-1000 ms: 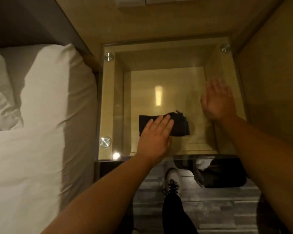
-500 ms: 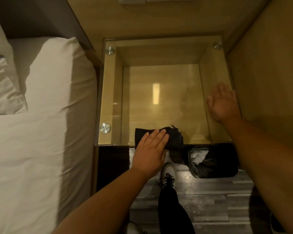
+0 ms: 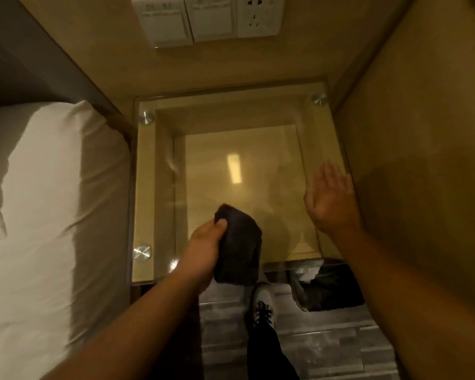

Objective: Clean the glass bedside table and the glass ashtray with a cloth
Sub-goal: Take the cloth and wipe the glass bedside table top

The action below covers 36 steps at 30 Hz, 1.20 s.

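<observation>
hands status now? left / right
Left hand: grip closed on the dark cloth.
Right hand: open, fingers straight, holding nothing.

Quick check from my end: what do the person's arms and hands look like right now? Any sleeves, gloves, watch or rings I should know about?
Both forearms are bare as far as the frame shows; no sleeves are in view. The left hand and right hand wear no gloves. No watch, bracelet or ring is visible on either, though the dim light could hide a thin one.
</observation>
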Each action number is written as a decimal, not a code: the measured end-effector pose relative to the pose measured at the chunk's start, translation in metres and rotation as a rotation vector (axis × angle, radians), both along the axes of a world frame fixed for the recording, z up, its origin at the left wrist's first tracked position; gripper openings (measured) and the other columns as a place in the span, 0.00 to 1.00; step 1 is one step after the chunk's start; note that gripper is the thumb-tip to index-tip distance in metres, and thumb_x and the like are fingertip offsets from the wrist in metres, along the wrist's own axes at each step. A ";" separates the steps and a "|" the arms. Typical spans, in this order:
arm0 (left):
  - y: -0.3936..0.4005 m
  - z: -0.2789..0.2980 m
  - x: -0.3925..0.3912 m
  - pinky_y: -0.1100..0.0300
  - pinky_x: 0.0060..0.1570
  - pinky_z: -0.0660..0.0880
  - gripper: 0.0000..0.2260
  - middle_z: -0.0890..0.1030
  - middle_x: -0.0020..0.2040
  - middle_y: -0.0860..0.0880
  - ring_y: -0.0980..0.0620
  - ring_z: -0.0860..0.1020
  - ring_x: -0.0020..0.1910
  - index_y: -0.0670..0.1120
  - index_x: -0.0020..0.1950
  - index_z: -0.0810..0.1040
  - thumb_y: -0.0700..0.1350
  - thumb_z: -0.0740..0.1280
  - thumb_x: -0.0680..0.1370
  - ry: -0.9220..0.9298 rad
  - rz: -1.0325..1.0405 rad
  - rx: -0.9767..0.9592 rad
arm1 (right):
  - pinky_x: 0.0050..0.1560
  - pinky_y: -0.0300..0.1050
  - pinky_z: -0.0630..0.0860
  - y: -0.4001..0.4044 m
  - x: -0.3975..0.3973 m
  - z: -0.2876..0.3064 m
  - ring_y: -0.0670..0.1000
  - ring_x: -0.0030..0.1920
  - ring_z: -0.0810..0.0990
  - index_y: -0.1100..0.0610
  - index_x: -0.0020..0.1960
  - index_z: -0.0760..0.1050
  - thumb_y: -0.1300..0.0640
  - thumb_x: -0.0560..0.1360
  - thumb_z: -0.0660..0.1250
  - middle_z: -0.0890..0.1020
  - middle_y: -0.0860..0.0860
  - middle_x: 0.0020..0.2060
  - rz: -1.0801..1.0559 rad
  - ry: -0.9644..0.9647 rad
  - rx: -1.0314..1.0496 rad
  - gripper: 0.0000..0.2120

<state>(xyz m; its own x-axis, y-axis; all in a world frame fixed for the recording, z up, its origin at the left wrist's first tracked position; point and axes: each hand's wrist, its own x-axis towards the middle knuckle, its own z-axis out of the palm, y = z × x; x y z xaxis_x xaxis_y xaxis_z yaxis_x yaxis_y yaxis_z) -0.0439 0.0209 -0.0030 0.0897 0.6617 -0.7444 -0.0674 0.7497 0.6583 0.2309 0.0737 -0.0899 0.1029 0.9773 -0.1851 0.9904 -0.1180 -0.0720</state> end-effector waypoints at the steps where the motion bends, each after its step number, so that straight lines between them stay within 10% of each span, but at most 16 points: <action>1: 0.028 0.002 0.005 0.52 0.45 0.78 0.12 0.84 0.49 0.45 0.47 0.83 0.48 0.51 0.53 0.80 0.51 0.58 0.81 0.075 0.005 0.108 | 0.74 0.57 0.49 0.001 -0.001 0.001 0.56 0.76 0.53 0.60 0.75 0.57 0.44 0.76 0.44 0.58 0.59 0.75 0.000 -0.003 -0.003 0.32; 6: 0.196 -0.008 0.057 0.50 0.54 0.75 0.14 0.79 0.58 0.45 0.47 0.77 0.57 0.48 0.65 0.71 0.50 0.54 0.83 0.547 -0.318 0.743 | 0.74 0.56 0.50 0.003 -0.002 0.001 0.56 0.76 0.53 0.60 0.75 0.59 0.45 0.76 0.44 0.59 0.59 0.75 -0.004 -0.050 -0.042 0.32; 11: 0.315 -0.063 0.121 0.52 0.68 0.61 0.21 0.64 0.75 0.40 0.42 0.63 0.73 0.44 0.76 0.59 0.47 0.54 0.83 0.899 -1.041 0.919 | 0.74 0.54 0.43 0.001 -0.002 -0.004 0.55 0.76 0.49 0.58 0.76 0.53 0.45 0.77 0.46 0.55 0.57 0.76 0.006 -0.080 -0.032 0.31; 14: 0.318 -0.089 0.130 0.49 0.74 0.48 0.24 0.53 0.78 0.44 0.45 0.52 0.77 0.45 0.77 0.53 0.49 0.52 0.83 1.105 -1.121 1.054 | 0.74 0.52 0.39 -0.001 -0.001 -0.005 0.53 0.77 0.46 0.56 0.77 0.51 0.45 0.77 0.48 0.52 0.56 0.77 -0.003 -0.064 -0.017 0.31; 36: -0.028 -0.087 0.021 0.50 0.74 0.51 0.25 0.62 0.76 0.46 0.48 0.59 0.75 0.47 0.75 0.60 0.51 0.58 0.79 1.011 -1.191 1.125 | 0.75 0.53 0.44 -0.004 0.003 -0.003 0.54 0.76 0.51 0.60 0.75 0.56 0.51 0.77 0.45 0.57 0.56 0.76 0.005 0.112 0.060 0.29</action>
<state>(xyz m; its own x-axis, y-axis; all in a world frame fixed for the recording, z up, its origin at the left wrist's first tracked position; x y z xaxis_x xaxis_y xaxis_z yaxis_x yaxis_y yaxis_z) -0.0232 -0.0067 -0.0900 0.6638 0.7346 -0.1403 0.7407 -0.6196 0.2597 0.2334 0.0697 -0.0926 0.0801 0.9875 -0.1360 0.9763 -0.1053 -0.1893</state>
